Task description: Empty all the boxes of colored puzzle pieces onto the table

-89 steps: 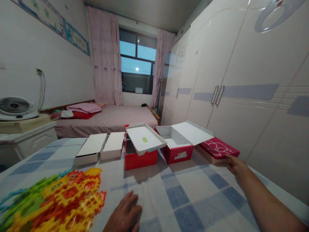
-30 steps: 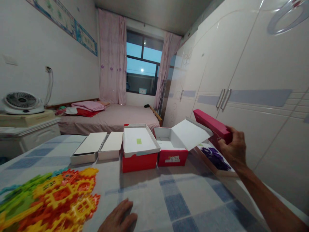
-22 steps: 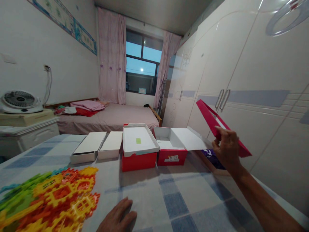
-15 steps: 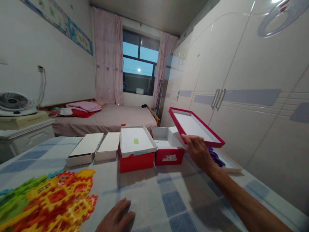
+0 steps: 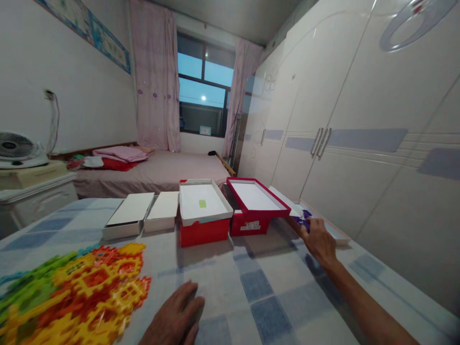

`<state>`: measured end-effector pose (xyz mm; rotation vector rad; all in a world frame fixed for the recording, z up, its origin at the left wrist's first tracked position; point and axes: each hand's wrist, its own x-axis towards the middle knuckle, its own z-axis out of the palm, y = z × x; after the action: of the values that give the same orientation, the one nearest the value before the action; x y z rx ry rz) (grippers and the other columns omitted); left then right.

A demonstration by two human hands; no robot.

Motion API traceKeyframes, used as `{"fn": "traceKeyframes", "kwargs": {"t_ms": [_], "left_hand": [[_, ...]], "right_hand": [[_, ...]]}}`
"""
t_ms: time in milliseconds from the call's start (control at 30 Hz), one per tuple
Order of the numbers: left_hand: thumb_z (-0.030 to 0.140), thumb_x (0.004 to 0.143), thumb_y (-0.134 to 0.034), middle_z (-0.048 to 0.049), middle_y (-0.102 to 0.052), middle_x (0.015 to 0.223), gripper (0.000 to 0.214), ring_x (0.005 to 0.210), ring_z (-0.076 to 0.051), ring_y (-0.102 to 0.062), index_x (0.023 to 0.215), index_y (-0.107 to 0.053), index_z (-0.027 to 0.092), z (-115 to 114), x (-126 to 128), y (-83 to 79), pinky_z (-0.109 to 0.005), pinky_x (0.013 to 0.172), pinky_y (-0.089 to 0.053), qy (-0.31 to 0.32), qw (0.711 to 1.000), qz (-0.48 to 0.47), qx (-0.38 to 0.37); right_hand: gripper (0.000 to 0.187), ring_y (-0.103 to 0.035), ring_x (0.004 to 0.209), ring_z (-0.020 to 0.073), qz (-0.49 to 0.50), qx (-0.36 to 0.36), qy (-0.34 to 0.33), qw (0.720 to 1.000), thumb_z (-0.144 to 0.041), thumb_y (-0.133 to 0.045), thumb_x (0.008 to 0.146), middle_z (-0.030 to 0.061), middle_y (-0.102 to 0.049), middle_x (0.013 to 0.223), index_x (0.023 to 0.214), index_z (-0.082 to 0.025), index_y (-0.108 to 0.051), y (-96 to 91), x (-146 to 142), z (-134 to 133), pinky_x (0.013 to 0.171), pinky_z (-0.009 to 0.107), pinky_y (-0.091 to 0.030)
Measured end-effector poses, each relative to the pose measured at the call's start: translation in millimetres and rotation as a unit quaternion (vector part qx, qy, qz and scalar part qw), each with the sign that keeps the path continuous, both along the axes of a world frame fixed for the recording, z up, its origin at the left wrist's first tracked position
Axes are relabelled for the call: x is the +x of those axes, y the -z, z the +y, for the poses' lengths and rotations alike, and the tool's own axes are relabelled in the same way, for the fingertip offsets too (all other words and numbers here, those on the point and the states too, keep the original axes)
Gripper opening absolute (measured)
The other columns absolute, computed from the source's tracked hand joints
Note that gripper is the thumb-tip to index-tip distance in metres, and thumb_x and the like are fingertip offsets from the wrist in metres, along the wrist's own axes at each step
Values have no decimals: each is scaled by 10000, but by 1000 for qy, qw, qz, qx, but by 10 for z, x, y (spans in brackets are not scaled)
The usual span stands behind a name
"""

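Right hand (image 5: pixel 319 241) rests at the near corner of the flat tan box of purple pieces (image 5: pixel 336 232), far right on the counter (image 5: pixel 273 287); whether it is gripping is unclear. Red-rimmed lid (image 5: pixel 257 196) lies upturned on the small red box (image 5: pixel 249 225). Left hand (image 5: pixel 176 318) is flat and empty. Best to hold the tan box by its rim and keep it level.

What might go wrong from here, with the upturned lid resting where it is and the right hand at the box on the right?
1. The red-rimmed lid lies upturned on the small red box and overhangs its right side; the right hand, close beside it, may knock it off.
2. The shallow box with the purple pieces sits near the right edge of the table; a push could slide it over.
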<state>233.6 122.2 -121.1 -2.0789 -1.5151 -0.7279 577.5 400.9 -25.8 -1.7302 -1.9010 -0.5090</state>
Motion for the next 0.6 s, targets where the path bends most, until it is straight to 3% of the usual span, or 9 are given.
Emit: {"fn": "traceKeyframes", "kwargs": {"t_ms": [67,133,300,467,600], "left_hand": [[211,789,-532,-115,-649,1183,333,1067,-218,-638,1116,-591,240,1,25,-3,-282,884,-535,4,1000,-18,8],[221,792,-533,-108,-649,1185,324,1056,-223,-643,1107,-602,250,3,43,-8,-296,870,-545,4,999,-32,6],[235,825,-528,-108,-616,1237,307,1109,-243,-611,1116,-620,258,-8,72,-20,-351,898,-536,-15,994,-75,-78],[209,834,-501,-128,-565,1288,317,1182,-268,-547,1126,-623,230,-25,123,-87,-411,981,-474,-11,980,-140,-144],[167,815,-485,-150,-547,1274,310,1183,-274,-523,1093,-624,185,-36,157,-229,-424,1003,-440,0,968,-168,-186]], "right_hand": [[369,-611,899,233,-40,-110,8,993,-321,-360,922,139,-546,1169,1201,-134,-513,148,245,31,675,325,-447],[330,-610,933,216,-64,-167,-3,984,-308,-381,920,113,-564,1141,1162,-153,-544,245,388,8,688,298,-444],[372,-619,882,234,-65,-188,31,979,-297,-275,940,129,-590,996,931,-138,-610,275,620,-287,706,330,-449],[423,-630,861,249,-4,-159,2,987,-363,-234,915,107,-632,962,872,-191,-617,403,1175,-1003,676,362,-491],[313,-638,876,248,-8,-90,-99,991,-294,-341,847,78,-664,892,822,-258,-651,543,1629,-1795,733,363,-528]]}}
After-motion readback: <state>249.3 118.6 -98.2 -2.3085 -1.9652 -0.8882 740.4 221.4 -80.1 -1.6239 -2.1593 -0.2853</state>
